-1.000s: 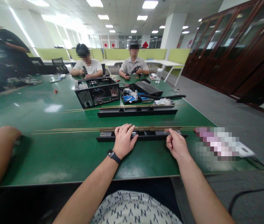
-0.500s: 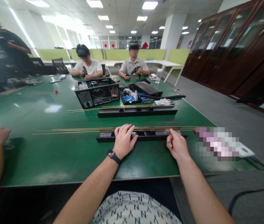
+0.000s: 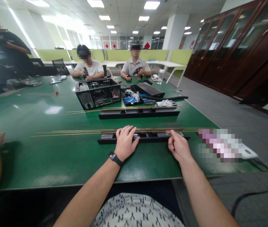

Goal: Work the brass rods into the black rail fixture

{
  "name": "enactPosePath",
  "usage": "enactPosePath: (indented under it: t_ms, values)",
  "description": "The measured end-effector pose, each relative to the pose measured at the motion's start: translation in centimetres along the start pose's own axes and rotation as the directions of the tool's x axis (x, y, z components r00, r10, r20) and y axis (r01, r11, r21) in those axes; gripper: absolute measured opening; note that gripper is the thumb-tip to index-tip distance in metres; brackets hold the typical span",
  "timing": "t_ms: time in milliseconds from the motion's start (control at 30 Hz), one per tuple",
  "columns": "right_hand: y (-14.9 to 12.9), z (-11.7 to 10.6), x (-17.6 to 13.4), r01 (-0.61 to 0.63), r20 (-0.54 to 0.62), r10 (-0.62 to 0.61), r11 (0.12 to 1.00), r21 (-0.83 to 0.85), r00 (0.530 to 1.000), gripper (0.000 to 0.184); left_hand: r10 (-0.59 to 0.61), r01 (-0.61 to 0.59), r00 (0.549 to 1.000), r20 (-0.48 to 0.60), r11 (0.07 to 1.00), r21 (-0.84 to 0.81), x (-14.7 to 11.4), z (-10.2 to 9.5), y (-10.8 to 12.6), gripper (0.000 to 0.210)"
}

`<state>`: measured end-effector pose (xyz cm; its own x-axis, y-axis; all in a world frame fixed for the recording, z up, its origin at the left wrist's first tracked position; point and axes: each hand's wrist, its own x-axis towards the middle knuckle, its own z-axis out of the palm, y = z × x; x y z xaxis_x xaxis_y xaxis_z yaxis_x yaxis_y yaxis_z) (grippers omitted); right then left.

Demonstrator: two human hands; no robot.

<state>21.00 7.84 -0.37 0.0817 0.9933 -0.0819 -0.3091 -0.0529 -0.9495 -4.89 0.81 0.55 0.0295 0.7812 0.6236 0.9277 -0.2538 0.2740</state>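
Fingers [image 3: 125,130] of the left hand [image 3: 126,144]: slightly spread, palm down over the thin gold-coloured rods [image 3: 153,130] and the long black straight-edged rail [image 3: 153,139]. Right hand [image 3: 180,145]: index finger extended to the rods at the rail's right part, other fingers curled; can't tell if it pinches one.

Rods run left-right along the near rail's far side, overhanging both ends, on the glossy green tabletop [image 3: 65,160]. Can't tell if they sit in it or on top.

Handling, my read: rods light, springy, smooth; apt to roll, and could kink if held by a far end. Take them mid-length, over the rail. Rail looks stiff, fairly light, may slide on the gloss; hold by its long edges. Plastic or metal: can't tell.

Similar black rail with rods [image 3: 140,115] lies farther off.

Text: repeated N and Y letters on the light patterned shirt [image 3: 136,209]. No readable brand on rods, rails or the dark wristwatch [image 3: 115,158]. Pink-and-white item [image 3: 220,143] at right is pixelated, unreadable.
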Motion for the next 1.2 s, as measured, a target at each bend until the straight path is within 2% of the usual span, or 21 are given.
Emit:
enactPosePath:
  t_ms: [133, 633, 933, 1200]
  values:
    - [-0.07, 0.00, -0.05, 0.012, -0.026, -0.011, 1.000, 0.020, 1.000, 0.041, 0.001, -0.001, 1.000, -0.001, 1.000, -0.001, -0.05, 0.08, 0.01, 0.041]
    - [-0.01, -0.12, -0.01, 0.002, 0.039, -0.002, 1.000, -0.010, 0.999, 0.043, 0.002, -0.002, 1.000, -0.006, 1.000, 0.001, -0.08, 0.12, 0.00, 0.041]
    - [-0.16, 0.00, 0.01, 0.005, -0.035, -0.004, 1.000, 0.026, 0.999, 0.039, -0.001, 0.001, 1.000, 0.006, 1.000, -0.002, -0.09, 0.07, 0.00, 0.041]
    - [-0.04, -0.11, 0.03, -0.001, 0.031, 0.001, 1.000, -0.004, 1.000, 0.043, -0.003, 0.003, 1.000, 0.001, 1.000, 0.002, -0.04, 0.01, 0.03, 0.041]
